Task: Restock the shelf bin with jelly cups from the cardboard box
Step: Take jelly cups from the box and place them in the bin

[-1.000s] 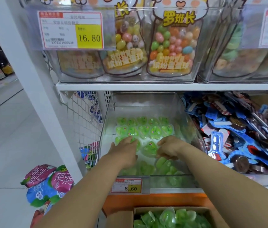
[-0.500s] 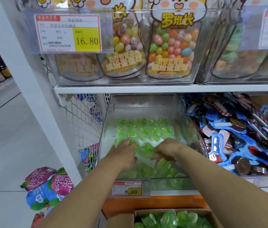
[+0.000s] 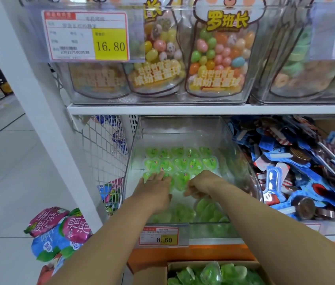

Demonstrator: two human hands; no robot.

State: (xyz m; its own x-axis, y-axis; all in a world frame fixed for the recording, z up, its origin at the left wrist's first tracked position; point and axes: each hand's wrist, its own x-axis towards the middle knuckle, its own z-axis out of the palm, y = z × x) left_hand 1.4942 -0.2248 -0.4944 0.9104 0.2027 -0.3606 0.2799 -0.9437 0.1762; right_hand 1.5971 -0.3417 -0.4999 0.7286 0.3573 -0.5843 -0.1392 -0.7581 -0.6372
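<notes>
L hand [image 3: 154, 189]: your fingers straight, flat on jelly cups [image 3: 181, 162] rowed in shelf bin [image 3: 183, 125].
R hand [image 3: 202, 185]: your fingers curled under, just beside L; can't tell if holding anything.
Cardboard box [image 3: 152, 276]: below shelf, more cups inside.

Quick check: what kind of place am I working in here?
Almost certainly a shop's sweets aisle: printed price tags, candy bags on white shelves, and a box of jelly cups for restocking.
</notes>
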